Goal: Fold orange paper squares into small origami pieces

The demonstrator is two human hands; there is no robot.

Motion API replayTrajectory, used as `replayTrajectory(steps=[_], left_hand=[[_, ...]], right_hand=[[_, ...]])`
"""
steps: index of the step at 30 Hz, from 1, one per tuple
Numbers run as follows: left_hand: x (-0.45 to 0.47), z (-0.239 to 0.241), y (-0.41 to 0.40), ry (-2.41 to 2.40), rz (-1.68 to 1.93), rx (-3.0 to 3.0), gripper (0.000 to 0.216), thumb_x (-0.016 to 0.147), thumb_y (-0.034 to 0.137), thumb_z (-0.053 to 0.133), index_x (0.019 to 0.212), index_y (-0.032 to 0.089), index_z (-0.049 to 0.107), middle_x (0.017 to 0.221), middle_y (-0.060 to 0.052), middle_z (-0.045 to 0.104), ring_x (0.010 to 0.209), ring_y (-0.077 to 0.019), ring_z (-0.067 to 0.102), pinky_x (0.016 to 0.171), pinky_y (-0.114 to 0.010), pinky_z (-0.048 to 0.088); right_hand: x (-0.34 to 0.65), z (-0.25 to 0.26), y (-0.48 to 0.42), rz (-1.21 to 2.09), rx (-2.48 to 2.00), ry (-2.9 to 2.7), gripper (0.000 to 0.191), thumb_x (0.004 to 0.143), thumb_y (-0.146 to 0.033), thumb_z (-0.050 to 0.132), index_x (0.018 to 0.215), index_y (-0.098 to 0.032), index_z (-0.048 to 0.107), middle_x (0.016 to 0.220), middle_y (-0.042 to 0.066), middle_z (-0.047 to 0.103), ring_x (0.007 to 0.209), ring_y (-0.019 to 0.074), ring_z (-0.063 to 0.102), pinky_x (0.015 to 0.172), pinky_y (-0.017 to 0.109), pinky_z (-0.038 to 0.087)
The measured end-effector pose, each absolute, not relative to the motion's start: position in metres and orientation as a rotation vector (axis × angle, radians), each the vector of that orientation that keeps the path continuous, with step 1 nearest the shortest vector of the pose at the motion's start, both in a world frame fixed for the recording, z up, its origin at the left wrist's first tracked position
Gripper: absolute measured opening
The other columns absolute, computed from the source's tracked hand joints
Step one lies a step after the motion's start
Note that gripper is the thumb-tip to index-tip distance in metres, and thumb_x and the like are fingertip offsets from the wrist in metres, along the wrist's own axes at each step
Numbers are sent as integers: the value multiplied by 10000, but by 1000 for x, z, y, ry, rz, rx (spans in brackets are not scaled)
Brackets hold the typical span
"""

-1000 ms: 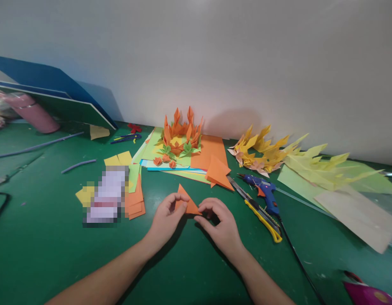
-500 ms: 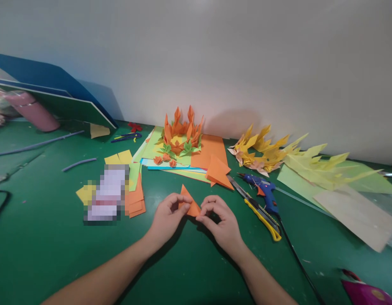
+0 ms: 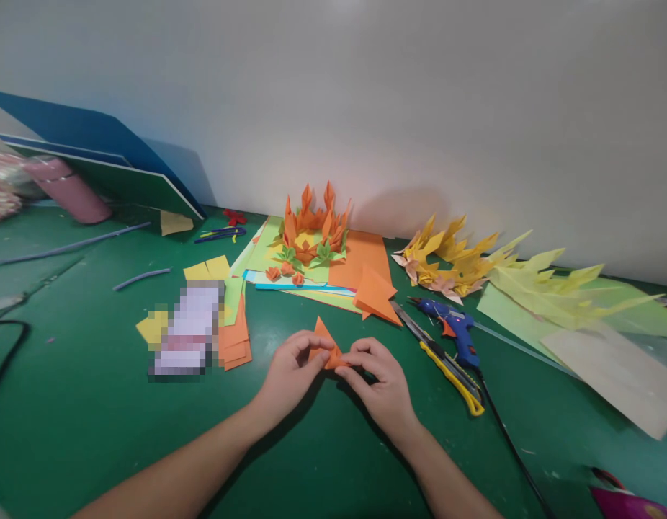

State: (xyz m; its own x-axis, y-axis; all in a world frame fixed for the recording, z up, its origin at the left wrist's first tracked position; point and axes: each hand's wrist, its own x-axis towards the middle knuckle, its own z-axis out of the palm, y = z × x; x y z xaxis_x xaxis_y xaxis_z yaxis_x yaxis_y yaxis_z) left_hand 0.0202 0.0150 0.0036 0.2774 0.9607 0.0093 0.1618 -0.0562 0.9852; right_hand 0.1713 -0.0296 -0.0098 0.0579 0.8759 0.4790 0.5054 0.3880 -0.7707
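Note:
A small folded piece of orange paper (image 3: 323, 333) is held between my two hands, its pointed corner standing up away from me. My left hand (image 3: 297, 367) pinches its left side between thumb and fingers. At the right corner my right hand (image 3: 379, 378) grips the paper, thumb below and fingers on top. Beyond my hands lie several folded orange pieces (image 3: 375, 294). Farther back stands an orange paper crown (image 3: 315, 234) with green leaf shapes, and small orange paper flowers (image 3: 284, 269) rest in front of it.
Right of my hands lie a yellow utility knife (image 3: 452, 378) and a blue glue gun (image 3: 452, 328) with its cord. A yellow paper crown (image 3: 446, 252) stands behind them. To the left are a blurred-out flat object (image 3: 187, 328), orange paper squares (image 3: 235, 346) and a pink bottle (image 3: 68, 189).
The orange paper's right corner has been bent inward, and my right fingers have moved a little left over it. The view has shifted slightly.

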Motion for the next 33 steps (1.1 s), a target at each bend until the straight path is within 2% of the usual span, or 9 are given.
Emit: replayTrajectory(steps=[11, 33], left_hand=[[20, 7, 13, 1130, 934, 1571, 178, 743, 168, 547, 793, 198, 715, 878, -49, 623, 868, -173, 595, 768, -307, 492], [21, 0, 10, 1096, 905, 1635, 201, 714, 109, 570, 844, 209, 687, 923, -48, 610, 859, -170, 588, 781, -327, 494]], right_hand=[[170, -10, -30, 461, -1231, -1619, 62, 780, -244, 643, 737, -205, 665, 697, 15, 580, 647, 147, 565, 587, 265, 463], [168, -9, -29, 517, -1293, -1618, 100, 798, -192, 590, 736, -198, 668, 663, 18, 594, 610, 143, 564, 561, 255, 463]])
